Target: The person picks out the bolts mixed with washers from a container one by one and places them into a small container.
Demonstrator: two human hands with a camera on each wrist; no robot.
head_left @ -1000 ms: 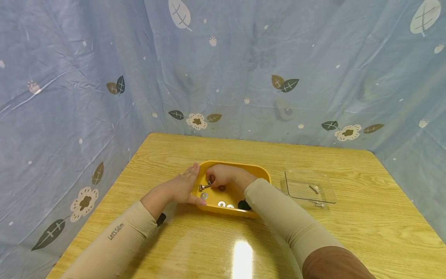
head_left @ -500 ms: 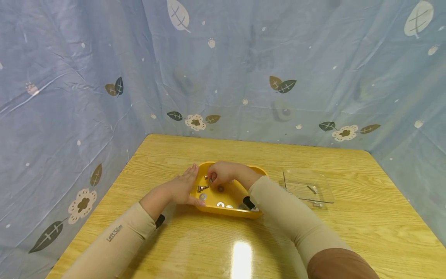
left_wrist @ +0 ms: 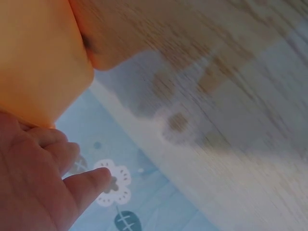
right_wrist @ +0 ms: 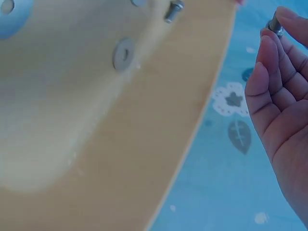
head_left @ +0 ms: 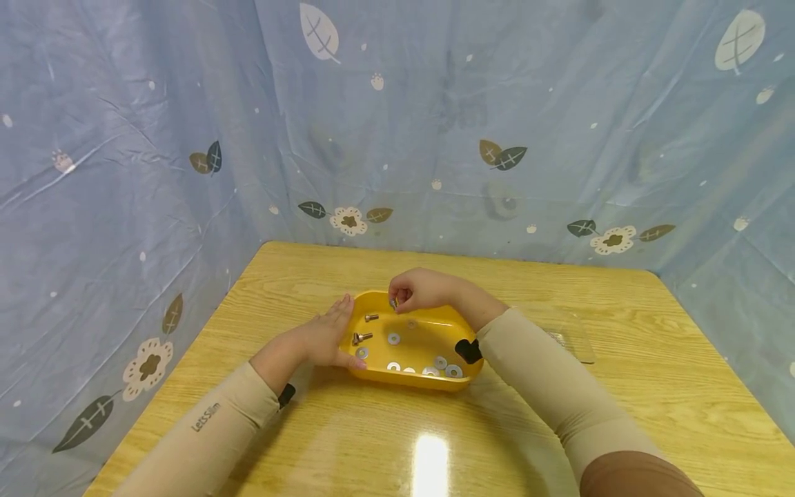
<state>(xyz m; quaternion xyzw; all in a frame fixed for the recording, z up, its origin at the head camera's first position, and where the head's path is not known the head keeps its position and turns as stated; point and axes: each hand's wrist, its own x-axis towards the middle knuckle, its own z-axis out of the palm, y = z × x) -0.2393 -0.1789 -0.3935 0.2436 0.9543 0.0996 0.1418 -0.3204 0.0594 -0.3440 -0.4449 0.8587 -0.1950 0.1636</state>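
Note:
A yellow tray (head_left: 406, 379) stands on the table with bolts (head_left: 370, 317) and several flat washers (head_left: 394, 339) in it. My left hand (head_left: 326, 335) rests against its left end, fingers straight along the outside and thumb over the front rim. In the left wrist view, the fingers lie beside the tray's yellow wall (left_wrist: 43, 53). Above the tray's back rim, my right hand (head_left: 422, 288) pinches a small metal bolt (right_wrist: 275, 25) between thumb and fingertips. In the right wrist view, a washer (right_wrist: 123, 54) and another bolt (right_wrist: 173, 10) lie in the tray below.
To the right of the tray lies a clear plastic container (head_left: 580, 338), partly hidden behind my right sleeve (head_left: 553, 373). A patterned blue curtain (head_left: 428, 124) hangs along the back and sides of the wooden table (head_left: 348, 442).
My right hand has picked a bolt from the tray and lifted it up and to the right, uncovering more washers. The left hand stays at the tray's left end.

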